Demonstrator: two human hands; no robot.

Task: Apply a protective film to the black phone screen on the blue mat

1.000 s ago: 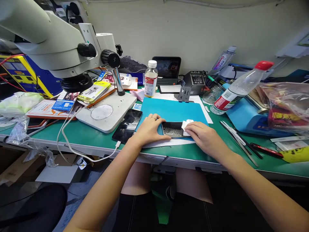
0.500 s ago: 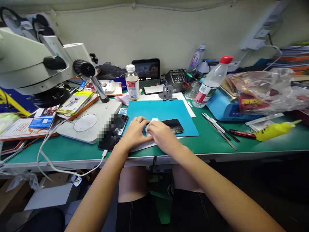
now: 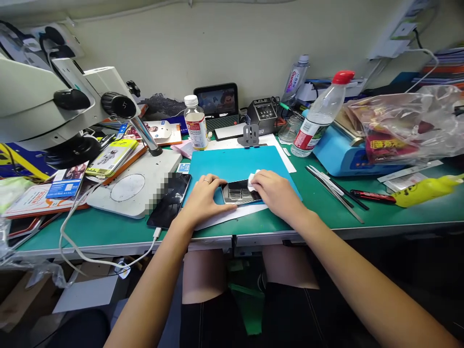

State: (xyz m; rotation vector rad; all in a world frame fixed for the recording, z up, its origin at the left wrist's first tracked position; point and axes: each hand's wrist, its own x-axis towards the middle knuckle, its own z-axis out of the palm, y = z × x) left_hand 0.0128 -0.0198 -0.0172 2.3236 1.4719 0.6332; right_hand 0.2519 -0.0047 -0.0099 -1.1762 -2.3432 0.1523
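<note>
A dark smartphone (image 3: 238, 192) lies face up across the blue mat (image 3: 239, 162), its screen reflecting light. My left hand (image 3: 204, 199) grips its left end, thumb along the near edge and fingers at the far side. Pinched in my right hand (image 3: 277, 192), a crumpled white tissue (image 3: 253, 181) rests against the phone's right part. That end of the phone is hidden behind my right fingers. Left of my left hand is a black tablet (image 3: 169, 200), a white cable (image 3: 156, 234) at its lower edge.
A microscope (image 3: 68, 113) stands on the left, its pale base (image 3: 159, 174) beside the tablet. Bottles (image 3: 196, 126) stand behind the mat, one red-capped (image 3: 315, 121). Tweezers and thin tools (image 3: 331, 187), a red pen (image 3: 373, 196) and a yellow squeeze bottle (image 3: 426, 189) lie to the right.
My right hand has slid the tissue from the phone's left end to its right end, uncovering the screen's left part. My left hand stays at the left end. The view has shifted slightly.
</note>
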